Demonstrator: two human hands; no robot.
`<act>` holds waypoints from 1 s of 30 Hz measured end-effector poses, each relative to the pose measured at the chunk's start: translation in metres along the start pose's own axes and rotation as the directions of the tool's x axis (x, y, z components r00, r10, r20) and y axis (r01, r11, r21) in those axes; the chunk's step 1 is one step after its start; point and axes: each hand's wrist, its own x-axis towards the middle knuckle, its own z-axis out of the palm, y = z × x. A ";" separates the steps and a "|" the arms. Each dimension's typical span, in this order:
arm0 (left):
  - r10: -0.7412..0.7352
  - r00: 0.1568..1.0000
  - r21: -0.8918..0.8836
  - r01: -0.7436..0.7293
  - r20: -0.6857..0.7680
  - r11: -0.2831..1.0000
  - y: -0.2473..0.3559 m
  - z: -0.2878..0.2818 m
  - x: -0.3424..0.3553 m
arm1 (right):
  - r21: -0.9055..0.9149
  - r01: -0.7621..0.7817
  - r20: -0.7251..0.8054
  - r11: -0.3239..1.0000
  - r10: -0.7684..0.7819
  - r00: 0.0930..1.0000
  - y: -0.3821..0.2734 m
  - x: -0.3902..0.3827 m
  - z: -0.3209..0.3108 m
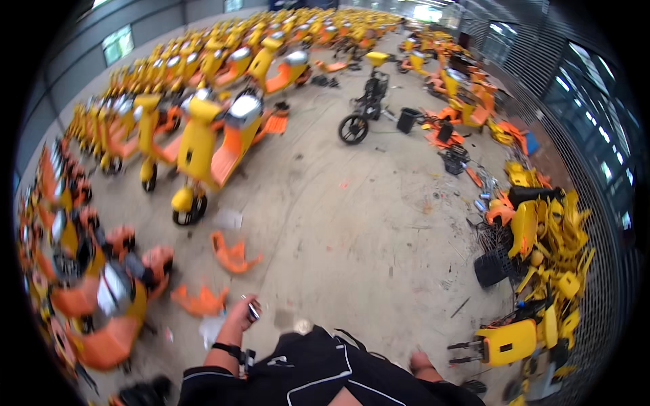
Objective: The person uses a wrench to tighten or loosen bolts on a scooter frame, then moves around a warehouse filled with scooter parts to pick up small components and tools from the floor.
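My left hand (238,316) hangs out in front of my body, its fingers curled round a small shiny dark-and-silver object (254,311) whose kind I cannot make out. A black band circles that wrist. Low on the other side, my right hand (420,359) is small and blurred; its fingers do not show clearly. Nearest to the left hand, an orange plastic scooter panel (201,300) lies on the floor, and a curved orange panel (232,254) lies a little farther off.
Rows of yellow-and-orange scooters (217,145) fill the left and far side. A stripped black scooter frame (369,101) stands ahead. Yellow body panels (562,227) are heaped along the right wall, near a black crate (492,268) and a yellow scooter part (509,342).
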 end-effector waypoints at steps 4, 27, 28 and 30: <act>-0.078 0.985 0.345 0.021 0.153 0.938 0.073 0.130 0.069 | 0.616 -0.648 0.405 0.449 0.524 0.749 0.028 -0.047 -0.005; 0.022 0.937 0.853 0.308 -0.349 0.422 0.165 0.452 0.380 | 0.952 0.209 -0.301 0.223 0.563 0.770 0.207 0.539 -0.645; 0.018 0.938 0.858 0.309 -0.347 0.410 0.165 0.456 0.400 | 0.949 0.201 -0.303 0.243 0.528 0.793 0.203 0.551 -0.668; 0.014 0.940 0.868 0.307 -0.340 0.391 0.163 0.461 0.449 | 0.938 0.192 -0.310 0.287 0.453 0.836 0.201 0.587 -0.716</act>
